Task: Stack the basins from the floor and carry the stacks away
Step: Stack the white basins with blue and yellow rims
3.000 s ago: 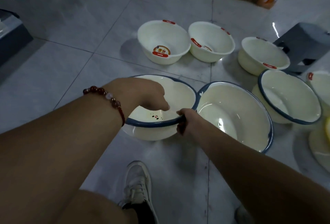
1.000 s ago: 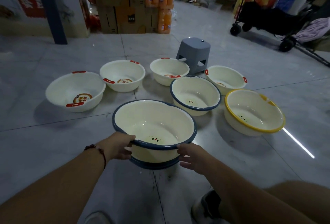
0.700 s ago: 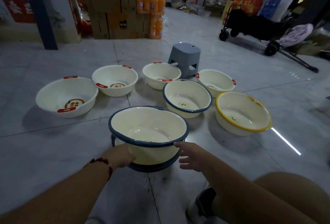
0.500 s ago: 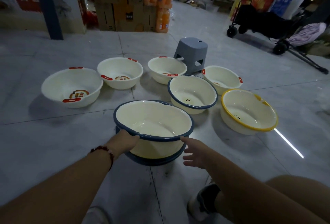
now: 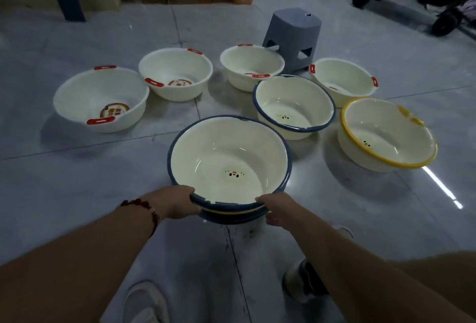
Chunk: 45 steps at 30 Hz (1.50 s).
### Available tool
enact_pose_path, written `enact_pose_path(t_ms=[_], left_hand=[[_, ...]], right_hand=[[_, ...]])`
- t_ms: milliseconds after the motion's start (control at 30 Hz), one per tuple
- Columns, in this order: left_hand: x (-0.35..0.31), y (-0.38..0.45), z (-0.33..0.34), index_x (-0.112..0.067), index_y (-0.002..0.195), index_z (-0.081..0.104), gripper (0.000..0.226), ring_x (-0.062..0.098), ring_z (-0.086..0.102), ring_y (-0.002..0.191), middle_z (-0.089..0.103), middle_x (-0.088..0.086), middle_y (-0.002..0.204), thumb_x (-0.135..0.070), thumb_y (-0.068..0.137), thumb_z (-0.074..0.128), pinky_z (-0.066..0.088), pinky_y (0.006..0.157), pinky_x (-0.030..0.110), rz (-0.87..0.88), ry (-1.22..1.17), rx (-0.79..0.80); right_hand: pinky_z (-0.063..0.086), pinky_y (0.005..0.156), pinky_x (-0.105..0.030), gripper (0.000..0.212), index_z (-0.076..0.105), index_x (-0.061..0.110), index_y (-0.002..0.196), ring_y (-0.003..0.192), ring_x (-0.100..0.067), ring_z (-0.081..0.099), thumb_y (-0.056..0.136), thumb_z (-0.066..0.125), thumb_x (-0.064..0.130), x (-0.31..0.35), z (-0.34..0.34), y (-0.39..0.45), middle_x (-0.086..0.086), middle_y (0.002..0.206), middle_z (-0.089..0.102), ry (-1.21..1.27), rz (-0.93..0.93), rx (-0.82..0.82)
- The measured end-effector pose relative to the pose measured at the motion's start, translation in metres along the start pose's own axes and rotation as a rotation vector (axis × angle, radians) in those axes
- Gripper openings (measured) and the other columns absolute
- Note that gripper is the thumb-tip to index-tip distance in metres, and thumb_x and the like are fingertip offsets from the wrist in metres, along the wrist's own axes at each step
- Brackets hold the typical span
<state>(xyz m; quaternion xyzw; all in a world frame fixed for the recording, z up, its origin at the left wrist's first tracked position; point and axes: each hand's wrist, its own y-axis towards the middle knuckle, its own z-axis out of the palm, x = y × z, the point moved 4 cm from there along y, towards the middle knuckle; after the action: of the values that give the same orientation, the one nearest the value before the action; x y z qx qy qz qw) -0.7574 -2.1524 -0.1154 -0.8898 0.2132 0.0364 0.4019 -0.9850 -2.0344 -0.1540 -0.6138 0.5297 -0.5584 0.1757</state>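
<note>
Both hands are holding the near edge of the blue-rimmed stack [image 5: 229, 165]. The left hand [image 5: 177, 203] has its fingers curled around the rim on one side, and the right hand [image 5: 277, 209] has its fingers curled under the rim on the other side. The stack sits on the floor [image 5: 77, 194] right in front of the person, between their two shoes. A moment ago the top basin sat high and a bit crooked in the one below, and the right hand was open beside it. Now the top basin has dropped down snug, so only thin rims peek out under it, and the right hand has taken hold. I think this stack is ready to grow or to be lifted. Six basins are not stacked yet. The small blue-rimmed basin [image 5: 293, 106] is just beside the stack, up and to the right. The yellow-rimmed basin [image 5: 386, 132] is near on the right. Four white basins with red handles [image 5: 100, 100] sit in a row farther back, and a grey stool [image 5: 293, 36] stands behind them. The left side of the floor is bare, so there is room to slide or carry the stack that way
</note>
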Motion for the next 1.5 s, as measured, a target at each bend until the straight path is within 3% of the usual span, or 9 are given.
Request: enact_pose_path(t_ms=[167,433,567,700,967,1067,1233,1367,1500], left_hand=[[-0.011,-0.001,-0.009,-0.019,0.157,0.017,0.075,0.026,0.034,0.143,0.027,0.008,0.16,-0.047,0.096,0.052,0.033,0.112,0.033,0.015,0.083,-0.029],[-0.082,-0.03,-0.066,-0.03,0.158,0.006,0.077,0.033,0.032,0.143,0.003,0.01,0.165,-0.054,0.096,0.047,0.034,0.113,0.044,0.156,0.143,-0.261],[-0.12,-0.05,-0.093,-0.033,0.157,0.009,0.075,0.029,0.028,0.146,0.008,0.005,0.165,-0.055,0.096,0.048,0.03,0.116,0.044,0.267,0.057,-0.378],[-0.133,-0.039,-0.098,-0.032,0.156,0.015,0.072,0.023,0.038,0.14,0.031,0.0,0.159,-0.053,0.096,0.048,0.036,0.111,0.039,0.264,0.054,-0.37],[-0.158,0.04,-0.108,-0.029,0.15,0.029,0.061,0.028,0.046,0.131,0.039,0.002,0.151,-0.052,0.096,0.047,0.039,0.103,0.041,0.191,0.18,-0.337],[-0.171,0.078,-0.109,-0.029,0.149,0.031,0.059,0.028,0.047,0.129,0.04,0.002,0.149,-0.052,0.096,0.045,0.038,0.102,0.041,0.189,0.197,-0.315],[-0.184,0.135,-0.107,-0.029,0.149,0.031,0.058,0.026,0.049,0.126,0.041,0.001,0.147,-0.051,0.097,0.043,0.039,0.101,0.04,0.197,0.244,-0.304],[-0.172,0.185,-0.105,-0.029,0.152,0.026,0.061,0.026,0.046,0.129,0.039,0.002,0.149,-0.052,0.098,0.041,0.038,0.104,0.041,0.135,0.247,-0.262],[-0.165,0.228,-0.089,-0.029,0.155,0.017,0.067,0.032,0.034,0.139,0.007,0.012,0.164,-0.052,0.097,0.043,0.034,0.108,0.045,0.059,0.239,-0.252]], right_hand=[[0.047,0.063,-0.028,0.051,0.05,0.005,0.123,0.082,-0.018,0.056,0.076,0.064,0.021,-0.004,-0.008,-0.006,-0.01,0.106,0.06,-0.217,-0.182,-0.032],[0.04,0.104,-0.034,0.07,0.034,0.016,0.149,0.134,-0.026,0.045,0.09,0.066,0.034,0.066,-0.081,-0.083,-0.008,0.149,0.043,-0.781,-0.497,-0.254],[0.035,0.114,-0.044,0.082,0.024,0.019,0.154,0.143,-0.028,0.032,0.088,0.065,0.045,0.109,-0.123,-0.089,-0.007,0.159,0.028,-1.053,-0.591,-0.387],[0.03,0.117,-0.045,0.084,0.018,0.02,0.156,0.147,-0.028,0.024,0.089,0.062,0.048,0.135,-0.142,-0.064,-0.007,0.162,0.02,-1.125,-0.584,-0.416],[0.041,0.107,-0.051,0.083,0.037,0.026,0.146,0.135,-0.033,0.042,0.075,0.065,0.059,0.125,-0.138,0.075,-0.007,0.151,0.039,-0.958,-0.445,-0.31],[0.045,0.105,-0.047,0.073,0.045,0.021,0.142,0.128,-0.028,0.049,0.078,0.068,0.049,0.139,-0.139,0.106,-0.006,0.143,0.049,-0.841,-0.435,-0.28],[0.047,0.09,-0.03,0.043,0.051,0.003,0.133,0.115,-0.026,0.057,0.094,0.062,0.014,0.163,-0.151,0.132,-0.013,0.131,0.056,-0.252,-0.206,-0.154],[0.034,0.112,-0.043,0.063,0.031,0.009,0.149,0.14,-0.034,0.034,0.096,0.06,0.025,0.175,-0.156,0.173,-0.013,0.154,0.033,0.188,-0.054,-0.097],[0.046,0.099,-0.047,0.071,0.035,0.011,0.144,0.123,-0.037,0.048,0.086,0.069,0.033,0.178,-0.151,0.225,-0.018,0.138,0.042,0.589,0.111,-0.136]])
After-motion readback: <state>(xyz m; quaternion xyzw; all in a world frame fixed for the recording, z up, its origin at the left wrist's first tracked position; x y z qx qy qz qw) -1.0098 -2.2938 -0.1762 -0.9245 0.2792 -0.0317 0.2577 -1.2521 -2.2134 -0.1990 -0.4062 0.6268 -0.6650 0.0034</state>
